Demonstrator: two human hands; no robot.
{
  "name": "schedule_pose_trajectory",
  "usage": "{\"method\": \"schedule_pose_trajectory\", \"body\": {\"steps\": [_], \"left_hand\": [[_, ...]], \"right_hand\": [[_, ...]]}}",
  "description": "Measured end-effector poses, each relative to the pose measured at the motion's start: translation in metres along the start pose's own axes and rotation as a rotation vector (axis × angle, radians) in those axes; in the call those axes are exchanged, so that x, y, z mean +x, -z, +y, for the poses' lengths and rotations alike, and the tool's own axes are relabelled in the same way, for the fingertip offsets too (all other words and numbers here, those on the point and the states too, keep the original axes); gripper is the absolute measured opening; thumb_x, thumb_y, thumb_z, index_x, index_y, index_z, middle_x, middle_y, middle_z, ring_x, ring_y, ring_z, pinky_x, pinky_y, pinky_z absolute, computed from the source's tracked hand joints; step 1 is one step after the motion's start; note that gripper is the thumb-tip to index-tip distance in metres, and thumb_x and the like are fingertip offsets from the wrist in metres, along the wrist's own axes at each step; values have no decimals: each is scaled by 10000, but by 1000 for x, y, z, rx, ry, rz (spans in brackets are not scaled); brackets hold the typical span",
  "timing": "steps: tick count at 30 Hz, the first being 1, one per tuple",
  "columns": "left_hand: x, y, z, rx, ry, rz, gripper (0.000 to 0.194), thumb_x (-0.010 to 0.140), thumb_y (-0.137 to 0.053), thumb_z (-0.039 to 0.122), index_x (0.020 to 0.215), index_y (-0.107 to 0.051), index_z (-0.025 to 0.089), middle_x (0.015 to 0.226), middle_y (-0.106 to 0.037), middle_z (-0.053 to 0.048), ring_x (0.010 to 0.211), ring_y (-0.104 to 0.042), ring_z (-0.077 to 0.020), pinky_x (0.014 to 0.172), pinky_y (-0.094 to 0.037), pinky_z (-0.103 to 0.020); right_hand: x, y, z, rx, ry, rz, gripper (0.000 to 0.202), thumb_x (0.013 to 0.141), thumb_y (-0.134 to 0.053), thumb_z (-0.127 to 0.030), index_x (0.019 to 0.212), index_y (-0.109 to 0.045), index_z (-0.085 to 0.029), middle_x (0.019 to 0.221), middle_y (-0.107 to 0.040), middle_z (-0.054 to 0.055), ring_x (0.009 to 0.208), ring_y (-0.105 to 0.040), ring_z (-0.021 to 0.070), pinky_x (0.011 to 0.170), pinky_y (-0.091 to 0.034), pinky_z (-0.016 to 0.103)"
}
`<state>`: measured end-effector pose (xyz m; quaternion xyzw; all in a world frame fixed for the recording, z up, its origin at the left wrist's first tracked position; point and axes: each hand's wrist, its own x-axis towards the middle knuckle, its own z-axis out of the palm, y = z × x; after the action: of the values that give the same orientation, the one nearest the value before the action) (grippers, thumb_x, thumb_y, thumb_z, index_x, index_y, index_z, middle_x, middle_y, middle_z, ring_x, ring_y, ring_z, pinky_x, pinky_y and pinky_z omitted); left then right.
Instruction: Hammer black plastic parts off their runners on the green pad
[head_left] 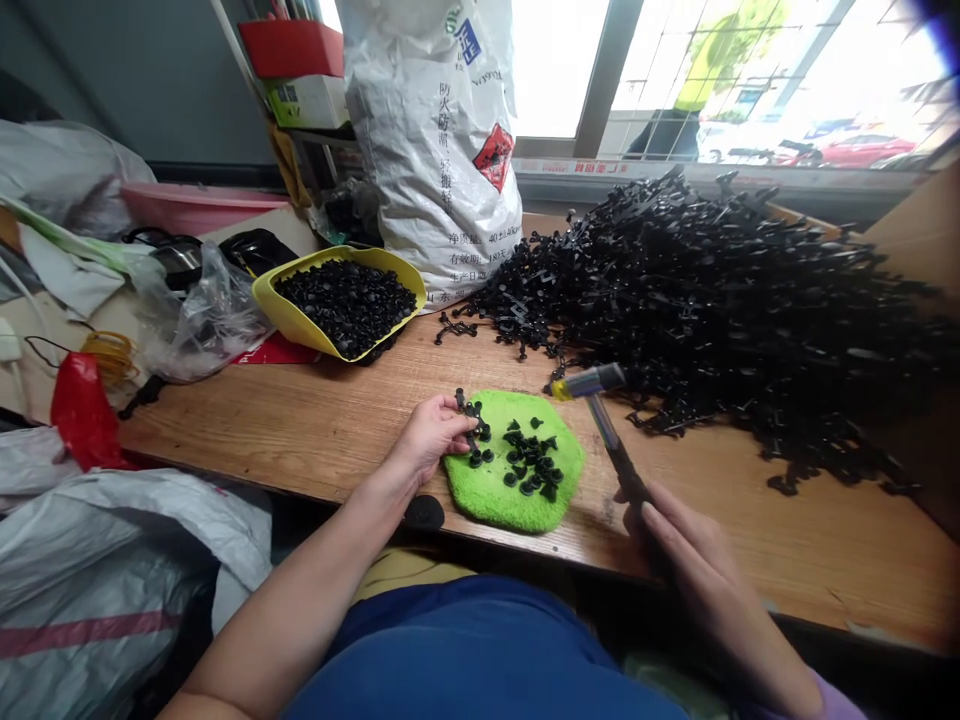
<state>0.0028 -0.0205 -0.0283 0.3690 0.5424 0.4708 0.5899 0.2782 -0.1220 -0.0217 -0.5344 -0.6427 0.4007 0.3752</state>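
Note:
My left hand [437, 437] pinches a cluster of small black plastic parts [475, 430] at the left edge of a green hexagonal pad [510, 505]. More loose black pieces [534, 462] lie on the middle and right of the pad. To the right of it, my right hand [667, 535] is wrapped round the dark handle of a hammer [613, 440]. The hammer is raised, with its yellow and black head [589, 382] near the pad's upper right edge.
A big heap of black parts [697, 290] covers the back right of the wooden table [300, 425]. A yellow scoop [300, 325] full of black pieces stands back left, beside a tall white sack [442, 130]. Plastic bags [202, 320] lie further left.

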Motion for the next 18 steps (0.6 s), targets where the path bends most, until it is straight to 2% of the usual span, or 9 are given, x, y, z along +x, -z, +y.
{"method": "schedule_pose_trajectory", "body": {"steps": [4,7,8,12,16,18], "left_hand": [[1,0,0,3,-17,-22,275,641,-662,90,815,-460,155,546,-558,49,348,-489,-53,322,-396,-126],[2,1,0,-7,-11,-29,257,644,-642,79,781,-441,161,555,-550,55,330,-454,-34,309,-380,-117],[2,1,0,-7,-7,-28,252,643,-637,74,772,-439,161,559,-550,53,331,-450,-32,306,-377,-115],[3,2,2,-18,-4,-47,264,630,-652,68,761,-441,159,588,-569,35,342,-466,-37,300,-363,-111],[5,2,2,-13,7,-55,267,642,-646,78,756,-421,165,518,-543,44,323,-474,-57,290,-342,-112],[5,2,2,-7,2,-55,261,648,-633,80,755,-413,169,502,-538,46,325,-486,-70,283,-331,-113]], "right_hand": [[19,-3,-15,-337,128,-133,214,921,-338,-363,971,-511,-248,614,-471,1,548,-455,172,536,-332,285],[28,-8,-21,-576,144,-251,221,924,-318,-367,981,-504,-262,623,-497,13,563,-482,196,543,-320,299],[29,-9,-22,-599,156,-249,222,925,-314,-367,988,-500,-263,628,-504,15,561,-486,197,543,-321,300],[27,-10,-29,-474,201,-98,204,930,-299,-350,947,-476,-249,642,-509,23,556,-486,185,544,-338,295],[28,-9,-28,-662,109,-226,222,917,-323,-372,856,-494,-243,586,-503,13,515,-485,186,500,-315,285],[28,-9,-28,-665,134,-180,226,923,-309,-361,890,-500,-244,594,-512,12,525,-495,184,503,-320,280]]}}
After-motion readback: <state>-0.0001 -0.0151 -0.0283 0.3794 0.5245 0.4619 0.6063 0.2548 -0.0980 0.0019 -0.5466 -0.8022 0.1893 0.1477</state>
